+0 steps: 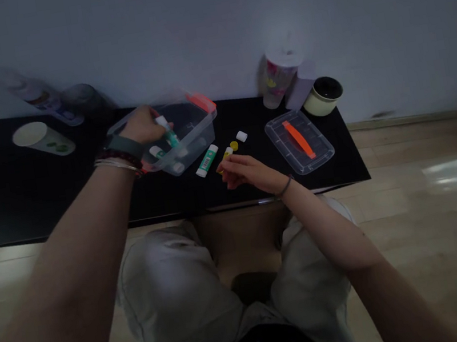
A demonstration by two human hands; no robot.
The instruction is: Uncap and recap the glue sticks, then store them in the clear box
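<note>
Left hand (pixel 142 125) grips a green glue stick (pixel 169 132) over the clear plastic box (pixel 198 119), another stick (pixel 157 151) inside — just beside the box, right hand (pixel 246 171) curls at a yellow stick (pixel 226 154), hold unclear.

- No words, brands or numbers can be read anywhere in the view.
- A white panel with barcode-like bars is printed on the green-and-white tube (pixel 207 161) lying on the bench (pixel 164 201); its characters are too small to be read.
- Printing is carried by the teal-and-white tube (pixel 171 136) gripped in the left hand (pixel 141 126), but it cannot be read.
- The label on the bottle (pixel 41 96) is blurred.
- Green marks are shown on the paper cup (pixel 43 139), and a colourful pattern on the tumbler (pixel 279 79); no lettering can be made out on either.
</note>
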